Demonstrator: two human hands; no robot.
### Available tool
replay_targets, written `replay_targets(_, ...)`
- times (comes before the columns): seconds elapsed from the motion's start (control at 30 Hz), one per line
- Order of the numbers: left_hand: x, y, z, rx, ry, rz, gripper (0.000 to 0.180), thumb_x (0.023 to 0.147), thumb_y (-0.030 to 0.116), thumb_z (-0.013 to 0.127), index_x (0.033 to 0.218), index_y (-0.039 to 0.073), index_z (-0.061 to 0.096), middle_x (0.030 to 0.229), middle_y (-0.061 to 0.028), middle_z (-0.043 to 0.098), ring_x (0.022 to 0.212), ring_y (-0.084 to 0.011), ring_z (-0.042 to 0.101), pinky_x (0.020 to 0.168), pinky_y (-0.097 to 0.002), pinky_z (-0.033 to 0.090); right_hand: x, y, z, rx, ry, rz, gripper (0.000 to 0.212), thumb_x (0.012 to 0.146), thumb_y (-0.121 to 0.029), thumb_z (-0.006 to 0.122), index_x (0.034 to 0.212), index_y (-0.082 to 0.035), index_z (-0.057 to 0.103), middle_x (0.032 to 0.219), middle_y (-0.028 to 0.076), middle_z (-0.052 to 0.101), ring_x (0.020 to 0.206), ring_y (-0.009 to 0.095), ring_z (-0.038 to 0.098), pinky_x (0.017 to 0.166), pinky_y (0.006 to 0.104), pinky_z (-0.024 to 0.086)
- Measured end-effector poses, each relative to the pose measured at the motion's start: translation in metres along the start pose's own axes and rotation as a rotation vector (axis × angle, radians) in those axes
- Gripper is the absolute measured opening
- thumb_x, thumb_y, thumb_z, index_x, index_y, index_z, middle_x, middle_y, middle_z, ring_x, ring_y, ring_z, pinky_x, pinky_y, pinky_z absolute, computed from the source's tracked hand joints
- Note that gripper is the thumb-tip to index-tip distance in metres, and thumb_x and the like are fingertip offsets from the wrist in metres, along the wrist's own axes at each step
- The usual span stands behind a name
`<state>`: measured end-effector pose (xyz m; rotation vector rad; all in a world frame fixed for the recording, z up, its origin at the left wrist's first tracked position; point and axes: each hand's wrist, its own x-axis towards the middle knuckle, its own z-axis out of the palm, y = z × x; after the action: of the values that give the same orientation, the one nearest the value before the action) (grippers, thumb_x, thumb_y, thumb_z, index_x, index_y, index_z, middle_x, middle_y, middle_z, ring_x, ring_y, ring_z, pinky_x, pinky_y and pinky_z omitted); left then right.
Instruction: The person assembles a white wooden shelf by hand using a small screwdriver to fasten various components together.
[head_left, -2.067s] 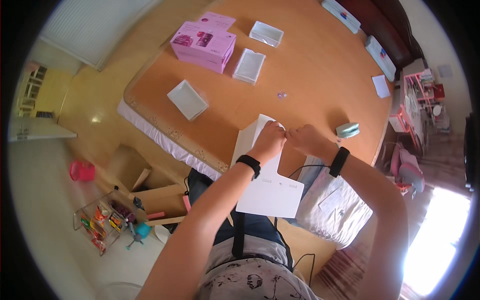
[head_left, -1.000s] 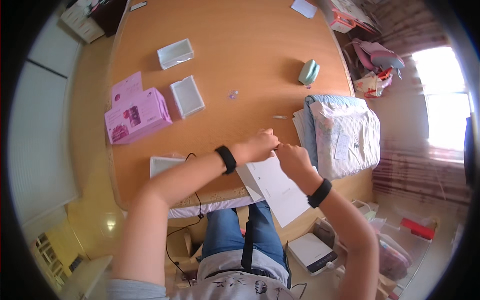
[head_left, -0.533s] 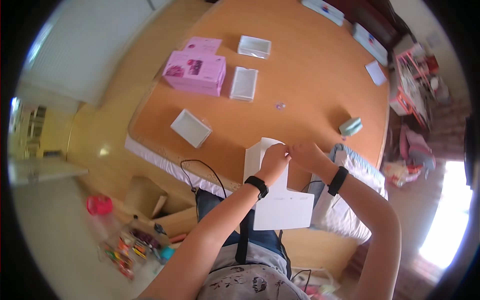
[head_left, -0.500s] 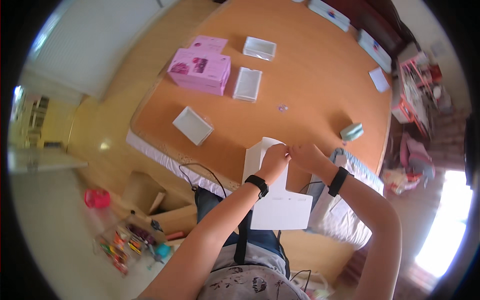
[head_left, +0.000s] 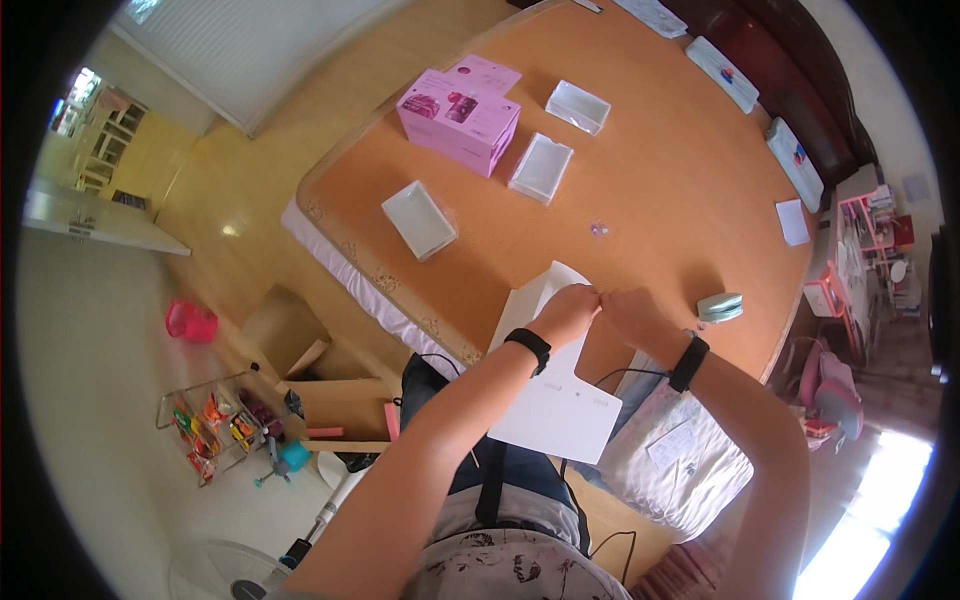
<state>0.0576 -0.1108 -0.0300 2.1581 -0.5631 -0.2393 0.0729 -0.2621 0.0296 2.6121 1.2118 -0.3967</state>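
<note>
A white cardboard blank (head_left: pixel 560 410), stepped in outline with small slots, lies over my lap and the bed's near edge. My left hand (head_left: pixel 566 314) reaches across its upper part, fingers closed at the right edge of the card. Against those fingertips, my right hand (head_left: pixel 636 318) is closed in a pinch; whatever is between its fingers is too small to make out. The far end of the card curls up beyond my left hand. Past my right hand, a pale green pouch (head_left: pixel 720 307) sits on the bed.
White open trays (head_left: pixel 420 222) and pink printed boxes (head_left: pixel 460 118) stand on the orange bed mat (head_left: pixel 670 170). A white-covered bundle (head_left: pixel 690 440) lies at right. On the floor at left are an open carton (head_left: pixel 340 400), a pink bin (head_left: pixel 191 321) and a wire basket (head_left: pixel 210 425).
The whole view has shifted and turned slightly, so the bed and trays appear moved to the right. My hands stay together at the card's edge, with little change in their grip.
</note>
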Motion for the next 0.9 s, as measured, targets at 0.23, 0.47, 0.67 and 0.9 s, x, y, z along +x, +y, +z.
replay_targets(0.23, 0.038, -0.024, -0.037, -0.022, -0.389, 0.166, 0.019, 0.083, 0.013, 0.05, 0.078, -0.002, 0.061, 0.081, -0.0192, 0.062, 0.081, -0.0359, 0.058, 0.072, -0.0413, 0.046, 0.015, -0.037, -0.009, 0.244, 0.05, 0.512, 0.009, 0.074, -0.007, 0.056, 0.068, -0.007, 0.062, 0.067, 0.01, 0.063, 0.061, 0.024, 0.063, 0.051, 0.0328, 0.049)
replay_targets(0.47, 0.088, -0.027, -0.041, 0.057, -0.751, 0.558, 0.018, 0.083, 0.014, 0.052, 0.074, 0.001, 0.059, 0.077, -0.0184, 0.062, 0.075, -0.0359, 0.059, 0.068, -0.0414, 0.046, 0.025, -0.058, -0.028, 0.483, -0.003, 0.974, 0.01, 0.077, -0.008, 0.054, 0.072, -0.006, 0.062, 0.068, 0.012, 0.064, 0.065, 0.024, 0.065, 0.055, 0.0319, 0.052)
replay_targets(0.67, 0.109, -0.04, -0.039, 0.033, -0.85, 0.773, 0.006, 0.075, 0.006, 0.06, 0.08, 0.004, 0.061, 0.086, -0.0142, 0.062, 0.082, -0.0317, 0.056, 0.075, -0.0403, 0.046, 0.03, -0.059, -0.042, 0.419, -0.096, 1.039, 0.007, 0.077, -0.009, 0.054, 0.073, -0.01, 0.06, 0.069, 0.008, 0.064, 0.063, 0.023, 0.065, 0.052, 0.032, 0.051)
replay_targets(0.9, 0.081, -0.057, -0.056, -0.123, -0.483, 0.498, 0.03, 0.074, 0.009, 0.064, 0.104, 0.005, 0.061, 0.1, -0.0124, 0.062, 0.1, -0.0298, 0.053, 0.089, -0.0384, 0.042, -0.029, -0.062, -0.056, 0.269, 0.162, 1.09, 0.006, 0.08, -0.013, 0.053, 0.074, -0.013, 0.053, 0.068, 0.005, 0.057, 0.06, 0.023, 0.06, 0.049, 0.0326, 0.047)
